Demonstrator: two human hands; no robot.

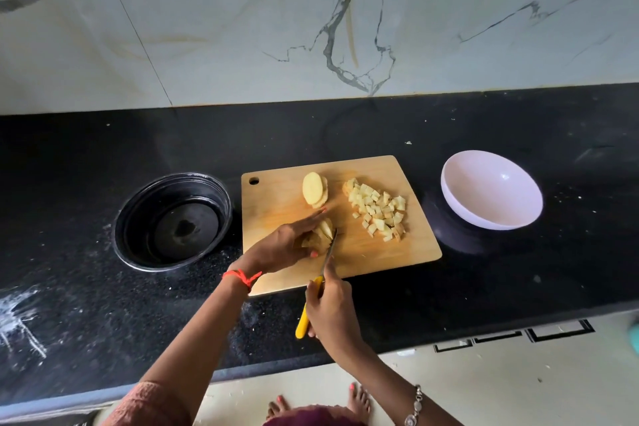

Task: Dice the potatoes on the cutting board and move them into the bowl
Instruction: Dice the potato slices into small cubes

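A wooden cutting board (397, 252) lies on the black counter. My left hand (283, 245) holds a stack of potato slices (325, 230) near the board's front left. My right hand (330, 311) grips a yellow-handled knife (306, 311), whose blade rests against the right side of that stack. A sliced potato half (314, 189) sits at the back of the board. A heap of diced potato (378, 209) lies on the board's right part. The white bowl (491, 188) stands right of the board with nothing in it.
A black round bowl (173, 221) stands left of the board. The marble wall (311, 28) rises behind the counter. The counter's front edge runs just below my hands, with white smears (17, 315) at far left.
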